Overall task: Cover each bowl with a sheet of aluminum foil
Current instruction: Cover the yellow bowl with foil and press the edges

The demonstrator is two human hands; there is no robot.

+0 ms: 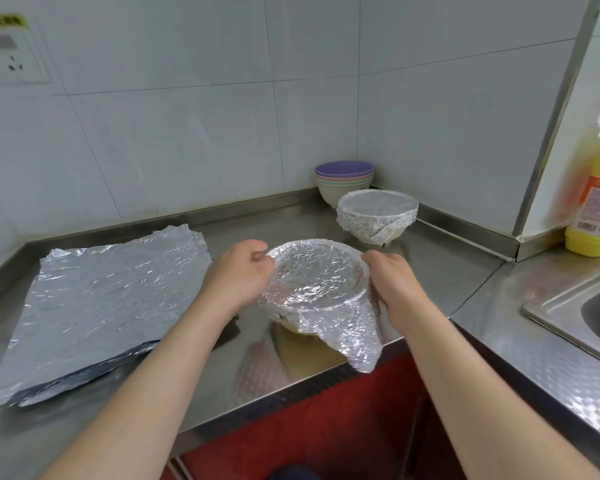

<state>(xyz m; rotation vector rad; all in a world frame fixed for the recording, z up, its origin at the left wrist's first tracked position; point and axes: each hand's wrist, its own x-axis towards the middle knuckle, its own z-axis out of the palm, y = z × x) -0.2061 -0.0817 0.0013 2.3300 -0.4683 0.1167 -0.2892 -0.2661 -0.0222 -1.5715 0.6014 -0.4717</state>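
A foil stack (111,299) is laid on the counter (257,216) at 9 o'clock. At centre, a bowl (289,326) is draped in foil (319,278), which is gripped at the rim by the left hand (238,271) at 9 and the right hand (392,282) at 3, fingers curled. A covered bowl (377,216) is set at 1 o'clock. The label on the bottle (596,209) at 3 cannot be read.

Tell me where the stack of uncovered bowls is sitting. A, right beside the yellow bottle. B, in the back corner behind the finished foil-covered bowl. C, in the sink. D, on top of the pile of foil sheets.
B: the stack of uncovered bowls stands in the back corner, just behind the foil-covered bowl.
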